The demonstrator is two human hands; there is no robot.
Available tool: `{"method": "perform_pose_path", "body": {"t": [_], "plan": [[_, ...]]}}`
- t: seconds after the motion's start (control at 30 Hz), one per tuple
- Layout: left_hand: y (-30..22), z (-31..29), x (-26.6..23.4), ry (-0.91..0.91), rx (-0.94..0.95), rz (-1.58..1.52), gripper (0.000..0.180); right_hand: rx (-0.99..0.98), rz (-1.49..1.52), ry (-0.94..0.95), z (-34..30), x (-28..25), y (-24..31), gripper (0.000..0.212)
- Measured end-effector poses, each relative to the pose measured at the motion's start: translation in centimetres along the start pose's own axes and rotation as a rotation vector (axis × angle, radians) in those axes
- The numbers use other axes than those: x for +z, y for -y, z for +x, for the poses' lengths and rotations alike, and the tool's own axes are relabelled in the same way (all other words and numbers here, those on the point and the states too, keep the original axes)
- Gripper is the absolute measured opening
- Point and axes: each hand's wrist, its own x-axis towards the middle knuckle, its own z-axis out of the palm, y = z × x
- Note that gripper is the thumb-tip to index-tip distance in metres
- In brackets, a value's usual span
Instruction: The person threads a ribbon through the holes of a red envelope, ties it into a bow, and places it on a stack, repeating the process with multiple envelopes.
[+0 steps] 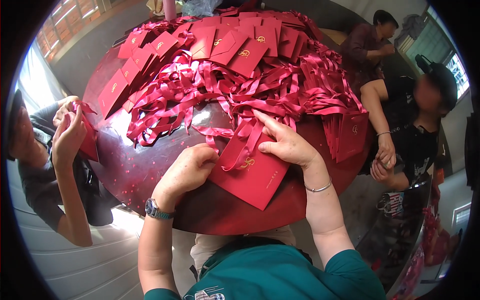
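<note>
A flat red paper gift bag [250, 175] with a gold emblem lies tilted at the near edge of the table. Its pink-red satin ribbon handle [245, 145] loops across its front. At the bag's left edge my left hand [185, 170], a watch on its wrist, is closed, its fingertips pinching the ribbon end. My right hand [290, 142], with a silver bangle, rests over the bag's upper right part. Its index finger is stretched onto the ribbon, its thumb apart on the bag; the other fingers are partly hidden.
On the round dark-red table [145, 175] lie a heap of ribbons [170, 95], many red bags [247, 52] and an upright bag stack [352, 135]. At left a person's hands [70, 125] hold a red bag; two people are at right. A pink cylinder [170, 9] stands at the back.
</note>
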Motion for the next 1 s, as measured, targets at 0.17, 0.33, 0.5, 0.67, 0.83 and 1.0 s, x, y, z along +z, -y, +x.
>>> {"method": "perform_pose_path", "body": {"t": [0.17,0.33,0.5,0.67,0.83,1.0], "plan": [[-0.3,-0.7,-0.3,0.000,0.059,0.079,0.010,-0.342,-0.603,-0.362,0.3,0.9,1.0,0.061],[-0.8,-0.4,0.0,0.089,0.025,0.082,0.012,-0.614,-0.803,-0.054,1.8,5.3,3.6,0.020],[-0.4,-0.8,0.6,0.089,0.025,0.061,0.013,-0.512,-0.660,0.097,1.1,6.2,2.0,0.005],[-1.1,-0.9,0.2,0.223,0.025,0.048,0.013,-0.488,-0.539,0.235,0.5,6.0,1.7,0.005],[-0.8,-0.9,0.0,0.269,0.012,-0.071,0.016,-0.443,-0.424,0.323,0.2,5.5,2.2,0.005],[-0.5,-1.0,0.3,0.278,0.017,-0.141,0.019,-0.508,-0.469,0.263,-0.2,5.6,2.5,0.006]]}}
